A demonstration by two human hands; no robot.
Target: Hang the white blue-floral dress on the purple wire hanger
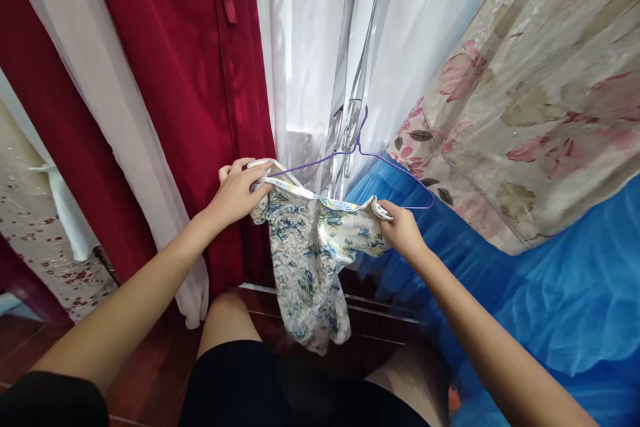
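Note:
A white garment with a blue and yellow floral pattern (310,267) hangs down between my hands, its upper edge stretched sideways. My left hand (243,190) is closed on the left end of that edge, around the left end of a purple wire hanger (333,157). The right end of the edge is pinched by my right hand (401,230). The hanger's left arm runs into the garment near my left fingers, while its right arm sticks out bare past my right hand. Its hook points up, in front of white fabric.
Dark red drapes (185,47) and a pale strip of cloth (105,80) hang on the left. White sheer fabric (310,33) hangs behind the hanger. To the right are floral cloth (540,100) and blue ruffled fabric (560,300). Below lies a dark red tiled floor (145,360).

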